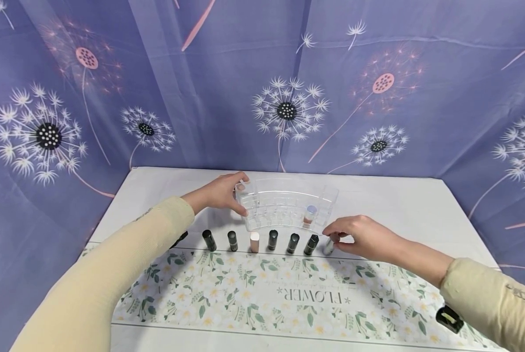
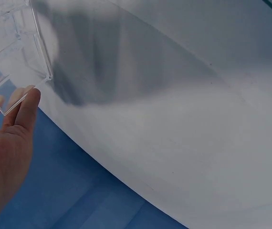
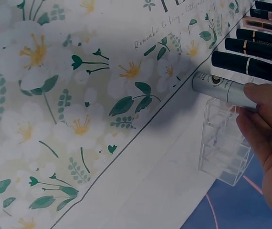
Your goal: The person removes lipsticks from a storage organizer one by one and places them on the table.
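A clear tiered lipstick organizer [image 1: 284, 225] with a curved front stands near the back of the table. My left hand [image 1: 220, 191] grips its left end, thumb at the front and fingers at the rear; the left wrist view shows fingers [image 2: 28, 109] at a clear corner. One tube with a pale blue-white top [image 1: 311, 213] stands in the organizer, towards its right end. Off its right front corner, my right hand [image 1: 364, 238] pinches a silver lipstick tube [image 3: 214, 88] between thumb and fingers. In the head view, the fingers hide part of that tube.
Several upright lipsticks line the front of the organizer: black ones, such as this black lipstick [image 1: 311, 245], and a pinkish one with a white top [image 1: 254, 242]. A floral mat [image 1: 227, 303] covers the front of the white table [image 1: 377, 195]. Patterned purple cloth [image 1: 218, 98] hangs behind.
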